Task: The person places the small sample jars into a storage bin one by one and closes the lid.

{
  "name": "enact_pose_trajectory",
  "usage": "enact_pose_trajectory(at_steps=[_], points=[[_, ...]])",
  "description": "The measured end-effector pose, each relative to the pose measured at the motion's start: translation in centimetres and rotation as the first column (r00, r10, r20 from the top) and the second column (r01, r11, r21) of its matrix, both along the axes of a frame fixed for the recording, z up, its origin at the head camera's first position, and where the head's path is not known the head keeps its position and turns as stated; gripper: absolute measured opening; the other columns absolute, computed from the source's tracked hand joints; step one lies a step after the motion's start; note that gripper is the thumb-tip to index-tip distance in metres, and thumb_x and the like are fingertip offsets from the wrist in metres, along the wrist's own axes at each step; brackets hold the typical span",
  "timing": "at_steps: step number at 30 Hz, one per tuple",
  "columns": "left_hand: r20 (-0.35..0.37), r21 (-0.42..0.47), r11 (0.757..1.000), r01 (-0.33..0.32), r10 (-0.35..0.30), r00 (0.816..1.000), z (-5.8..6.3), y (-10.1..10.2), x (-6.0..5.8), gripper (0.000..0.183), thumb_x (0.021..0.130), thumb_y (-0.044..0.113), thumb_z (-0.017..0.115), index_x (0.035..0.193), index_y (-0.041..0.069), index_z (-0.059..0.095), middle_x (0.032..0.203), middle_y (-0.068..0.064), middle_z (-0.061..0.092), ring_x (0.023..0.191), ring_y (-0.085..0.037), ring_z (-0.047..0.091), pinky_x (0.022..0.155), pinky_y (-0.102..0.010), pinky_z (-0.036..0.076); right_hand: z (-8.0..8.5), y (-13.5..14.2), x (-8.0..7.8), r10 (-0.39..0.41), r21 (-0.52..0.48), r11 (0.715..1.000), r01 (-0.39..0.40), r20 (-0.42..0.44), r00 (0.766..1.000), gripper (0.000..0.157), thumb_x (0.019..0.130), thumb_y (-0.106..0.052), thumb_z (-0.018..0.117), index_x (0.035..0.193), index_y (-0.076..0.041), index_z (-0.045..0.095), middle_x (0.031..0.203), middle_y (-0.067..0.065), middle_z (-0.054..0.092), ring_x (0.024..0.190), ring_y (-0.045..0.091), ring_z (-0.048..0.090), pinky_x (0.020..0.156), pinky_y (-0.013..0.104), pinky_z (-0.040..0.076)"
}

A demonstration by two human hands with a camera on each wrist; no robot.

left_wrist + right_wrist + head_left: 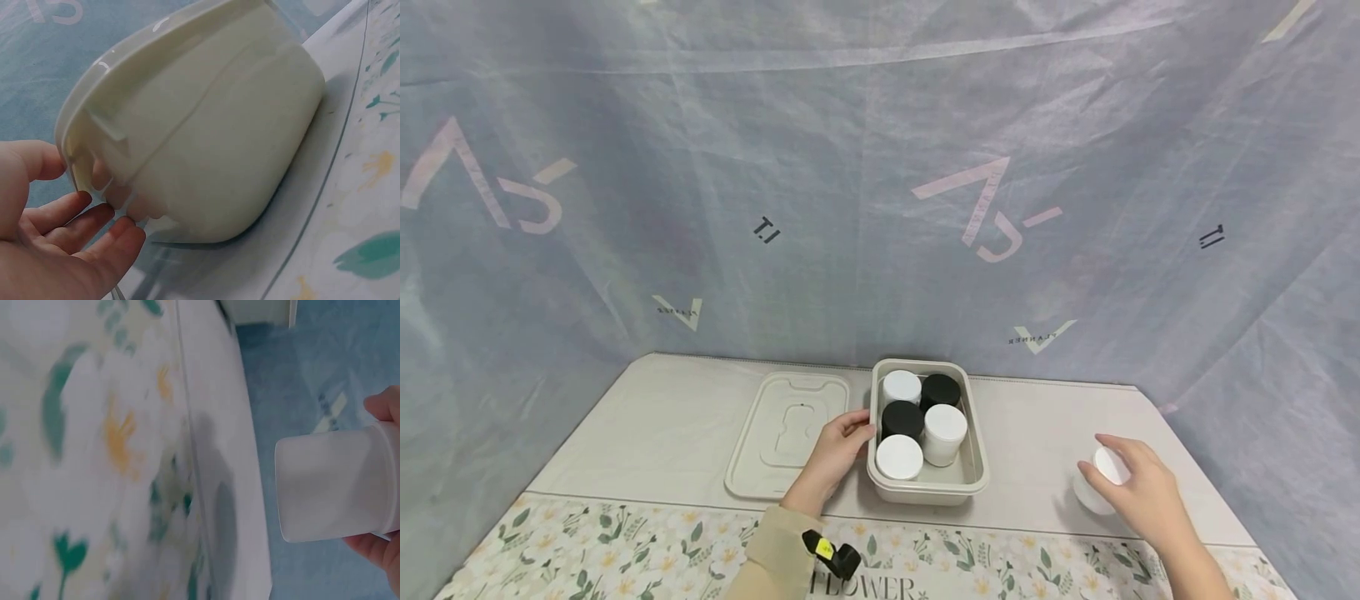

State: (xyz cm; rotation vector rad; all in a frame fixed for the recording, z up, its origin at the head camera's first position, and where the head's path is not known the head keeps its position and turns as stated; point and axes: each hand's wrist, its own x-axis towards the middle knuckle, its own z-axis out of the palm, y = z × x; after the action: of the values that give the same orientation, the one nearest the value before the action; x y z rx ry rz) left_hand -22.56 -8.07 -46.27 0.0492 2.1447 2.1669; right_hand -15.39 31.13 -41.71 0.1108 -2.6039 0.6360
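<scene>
Fingertips of my left hand [835, 454] rest against the left side of a cream plastic bin [977, 467]. In the left wrist view its relaxed fingers [128, 234] meet the bin's outer wall [219, 137] just below the rim. My right hand [1146, 492] grips a white lidded jar [1092, 493] around its top, thumb and fingers on opposite sides. The jar [331, 487] hangs above the table, its base showing in the right wrist view. Inside the bin stand white-lidded jars [899, 457] and two black-lidded ones [903, 419], mostly on the left and far side.
A flat cream lid [752, 454] lies on the table left of the bin, partly behind my left forearm. A floral cloth strip [647, 542] runs along the table's near edge. Behind the table hangs a grey-blue printed curtain [850, 275], which also closes off both sides.
</scene>
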Motion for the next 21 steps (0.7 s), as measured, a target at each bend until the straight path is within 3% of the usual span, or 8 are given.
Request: enact_pose_trajectory(at_steps=[10, 16, 21], points=[[0.001, 0.006, 1.0, -0.023, 0.023, 1.0, 0.0, 0.5, -0.1, 0.041, 0.094, 0.021, 0.057, 0.128, -0.003, 0.054, 0.121, -0.019, 0.061, 0.097, -0.01, 0.059, 0.079, -0.024, 0.052, 1.4, -3.2, -1.3, 0.092, -0.005, 0.996, -0.092, -0.082, 0.992, 0.045, 0.077, -0.023, 0.077, 0.115, -0.002, 0.062, 0.113, 0.02, 0.061, 0.103, 0.04, 0.056, 0.077, 0.06, 0.048], [-0.003, 0.007, 0.999, -0.053, 0.053, 0.999, -0.2, 0.8, 0.0, 0.041, 0.094, 0.021, 0.057, 0.127, -0.004, 0.054, 0.119, -0.019, 0.061, 0.097, -0.011, 0.058, 0.08, -0.023, 0.052, 2.3, -5.2, -2.3, 0.153, 0.02, 0.988, -0.152, -0.12, 0.981, 0.044, 0.076, -0.021, 0.078, 0.114, -0.006, 0.064, 0.11, 0.012, 0.063, 0.097, 0.03, 0.059, 0.073, 0.047, 0.05], [0.031, 0.051, 0.995, -0.082, 0.081, 0.996, -0.2, 1.1, 0.1, 0.039, 0.093, 0.018, 0.057, 0.125, -0.005, 0.056, 0.112, -0.015, 0.062, 0.085, -0.009, 0.057, 0.072, -0.021, 0.05, 3.1, -6.8, -3.0, 0.225, 0.031, 0.974, -0.223, -0.184, 0.957, 0.044, 0.073, -0.017, 0.08, 0.113, -0.008, 0.065, 0.108, 0.008, 0.064, 0.096, 0.023, 0.059, 0.074, 0.03, 0.048]])
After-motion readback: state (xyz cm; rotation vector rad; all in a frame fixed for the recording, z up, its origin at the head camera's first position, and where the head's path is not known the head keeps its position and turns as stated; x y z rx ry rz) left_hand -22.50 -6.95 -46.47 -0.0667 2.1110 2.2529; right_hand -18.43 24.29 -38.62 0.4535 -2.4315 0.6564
